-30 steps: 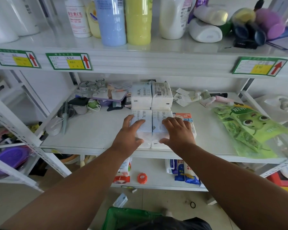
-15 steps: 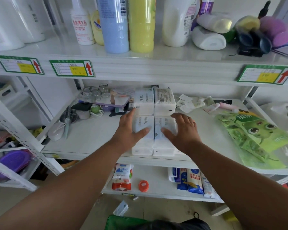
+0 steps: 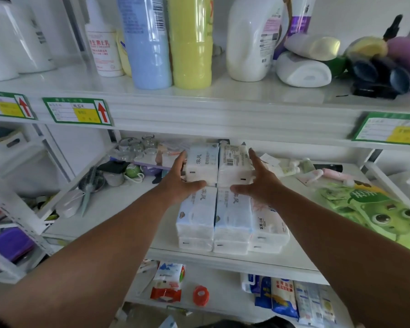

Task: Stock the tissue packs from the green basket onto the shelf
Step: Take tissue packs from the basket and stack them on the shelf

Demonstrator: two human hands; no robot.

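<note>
- Your left hand (image 3: 179, 183) reaches onto the middle shelf (image 3: 118, 204); its fingers lie straight along the left side of the rear tissue packs (image 3: 219, 162), thumb spread out across their near lower edge; the fingers are apart and not curled round anything.
- Your right hand (image 3: 258, 183) mirrors it on the right side of the same rear packs; fingers straight and pointing toward the back, thumb spread inward along the near edge; whether the palm presses the wrap I cannot tell.
- The rear tissue packs stand as two columns side by side, touching, between your two hands; the right one shows a barcode on top.
- The front tissue packs (image 3: 214, 216) lie just before them near the shelf lip, stacked two high in two columns; a further pack (image 3: 269, 223) with red print sits against their right side.
- A green frog-print bag (image 3: 374, 209) lies on the shelf well to the right; a hairbrush (image 3: 89, 188) and small clutter sit to the left.
- Upper shelf: a blue bottle (image 3: 147, 43) and a yellow bottle (image 3: 189, 41) stand touching; a white jug (image 3: 249, 39) stands to their right.
- The green basket does not show clearly at the bottom edge.
</note>
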